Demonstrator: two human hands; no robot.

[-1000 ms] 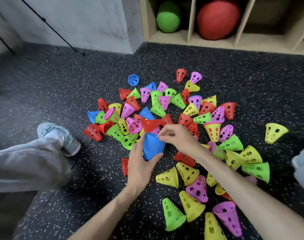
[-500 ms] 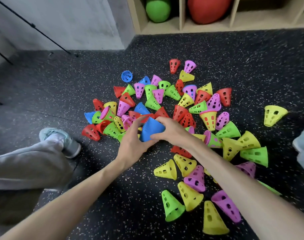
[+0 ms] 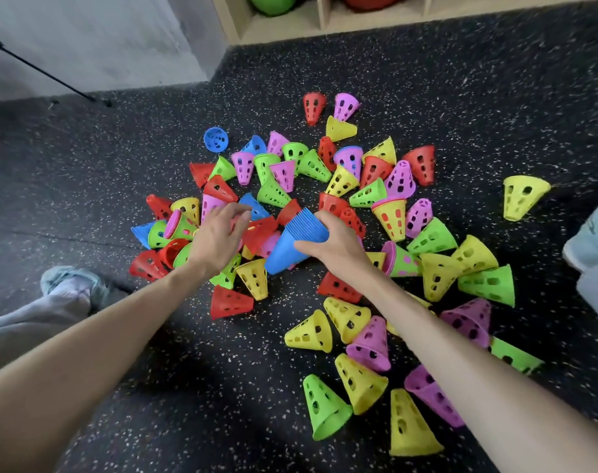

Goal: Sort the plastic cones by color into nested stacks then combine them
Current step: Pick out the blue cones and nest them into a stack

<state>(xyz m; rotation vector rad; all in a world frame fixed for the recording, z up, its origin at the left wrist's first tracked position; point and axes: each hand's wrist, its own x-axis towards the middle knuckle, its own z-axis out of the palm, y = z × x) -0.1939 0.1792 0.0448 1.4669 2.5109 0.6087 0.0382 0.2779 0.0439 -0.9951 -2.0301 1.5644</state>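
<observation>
One head-worn wide-angle view is given, aimed forward and steeply down at the speckled floor (image 3: pixel 495 97) from close above; the wooden shelf (image 3: pixel 290 27) is seen at 12 o'clock.

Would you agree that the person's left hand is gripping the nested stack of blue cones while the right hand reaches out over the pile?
Not quite: the hands are swapped. In the head view the right hand grips the blue stack, and the left hand reaches over the pile.

Gym: speckled rubber floor (image 3: pixel 461 80), shelved exercise balls (image 3: pixel 270 3).
</observation>
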